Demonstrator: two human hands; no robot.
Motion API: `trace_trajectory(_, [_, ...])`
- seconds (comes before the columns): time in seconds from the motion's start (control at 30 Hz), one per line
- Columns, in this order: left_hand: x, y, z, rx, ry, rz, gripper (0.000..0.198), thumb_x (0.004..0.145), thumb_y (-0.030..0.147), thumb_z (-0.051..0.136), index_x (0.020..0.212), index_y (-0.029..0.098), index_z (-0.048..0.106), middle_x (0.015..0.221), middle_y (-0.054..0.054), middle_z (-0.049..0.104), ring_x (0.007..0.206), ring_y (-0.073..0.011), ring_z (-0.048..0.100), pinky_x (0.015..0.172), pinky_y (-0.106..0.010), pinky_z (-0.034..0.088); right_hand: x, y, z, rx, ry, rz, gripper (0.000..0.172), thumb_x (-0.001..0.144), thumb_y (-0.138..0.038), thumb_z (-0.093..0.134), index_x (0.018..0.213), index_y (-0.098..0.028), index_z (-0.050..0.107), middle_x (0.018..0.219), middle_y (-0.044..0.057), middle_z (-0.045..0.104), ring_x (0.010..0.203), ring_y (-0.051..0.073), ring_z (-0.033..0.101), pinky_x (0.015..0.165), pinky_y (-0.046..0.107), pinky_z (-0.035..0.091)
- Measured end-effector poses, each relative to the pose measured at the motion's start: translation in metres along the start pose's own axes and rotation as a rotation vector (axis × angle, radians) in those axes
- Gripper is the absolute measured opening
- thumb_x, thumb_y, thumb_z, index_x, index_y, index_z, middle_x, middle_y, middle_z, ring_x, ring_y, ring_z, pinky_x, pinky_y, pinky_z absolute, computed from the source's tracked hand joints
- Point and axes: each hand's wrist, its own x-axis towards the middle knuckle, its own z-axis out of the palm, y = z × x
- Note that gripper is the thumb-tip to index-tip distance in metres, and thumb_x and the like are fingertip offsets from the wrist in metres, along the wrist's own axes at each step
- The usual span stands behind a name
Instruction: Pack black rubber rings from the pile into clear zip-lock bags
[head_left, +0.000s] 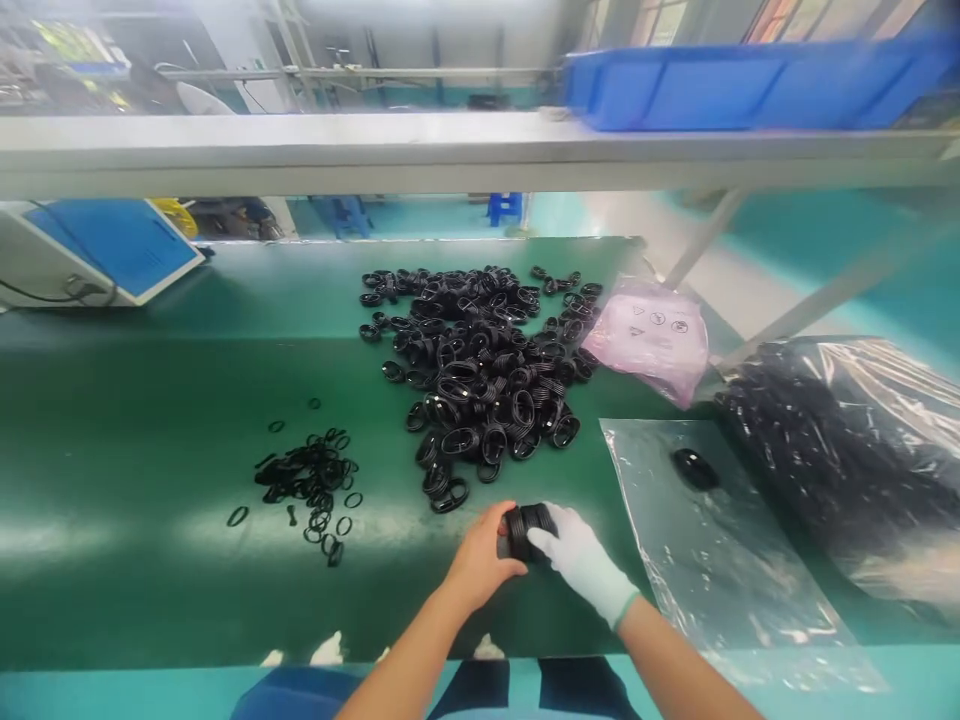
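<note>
My bare left hand [480, 560] and my right hand [581, 562], in a white glove, are close together near the front edge of the green table. Between them stand coiled black cables [527, 532], pressed side by side. My left fingers and thumb close round their left end; my gloved fingers grip the right end. Just beyond my hands spreads a large heap of coiled black cables [480, 370]. To the left lies a smaller pile of thin black bands [307, 475], with a few loose ones around it.
A clear plastic bag [720, 560] lies flat at the right with one black coil [695, 468] on or in it. Beside it are a full bag of black items [847, 460] and a pink bag [652, 330]. A shelf [450, 150] with a blue bin [735, 90] crosses above.
</note>
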Motion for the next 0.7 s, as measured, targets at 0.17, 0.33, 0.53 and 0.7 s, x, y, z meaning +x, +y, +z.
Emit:
trace_trajectory(0.17, [-0.002,0.002,0.002,-0.05,-0.065,-0.019,0.075,0.055,0.019,0.07,0.123,0.029,0.039,0.114,-0.003,0.051,0.095,-0.0181,0.051,0.085,-0.031,0.041,-0.003,-0.001,-0.002,-0.015,-0.018,0.01,0.038,0.077,-0.034,0.046,0.112,-0.02,0.051,0.098,0.007,0.055,0.089,0.02,0.054,0.078,0.032,0.041])
trace_trajectory(0.33, [0.001,-0.008,0.007,-0.043,-0.028,0.001,0.079,0.051,0.016,0.073,0.122,0.028,0.041,0.117,-0.003,0.049,0.096,-0.0181,0.051,0.089,-0.033,0.039,-0.005,-0.004,-0.003,-0.075,0.015,-0.011,0.046,0.077,-0.034,0.045,0.118,-0.013,0.047,0.103,0.011,0.053,0.094,0.022,0.052,0.084,0.032,0.039])
trace_trajectory(0.53, [0.0,-0.01,0.011,0.021,-0.044,0.051,0.081,0.05,0.02,0.076,0.122,0.026,0.04,0.12,-0.004,0.048,0.102,-0.0189,0.049,0.091,-0.032,0.039,-0.004,-0.009,0.002,-0.124,0.008,-0.003,0.037,0.067,-0.037,0.055,0.1,-0.019,0.055,0.093,0.007,0.055,0.087,0.021,0.054,0.077,0.03,0.041])
trace_trajectory(0.7, [-0.002,0.002,-0.032,0.396,0.15,0.077,0.046,0.071,0.029,0.06,0.115,0.022,0.046,0.119,-0.005,0.047,0.109,-0.0195,0.044,0.094,-0.031,0.035,-0.004,-0.011,0.007,-0.117,0.048,0.039,0.044,0.066,-0.038,0.055,0.105,-0.019,0.052,0.097,0.007,0.053,0.09,0.021,0.053,0.079,0.03,0.039])
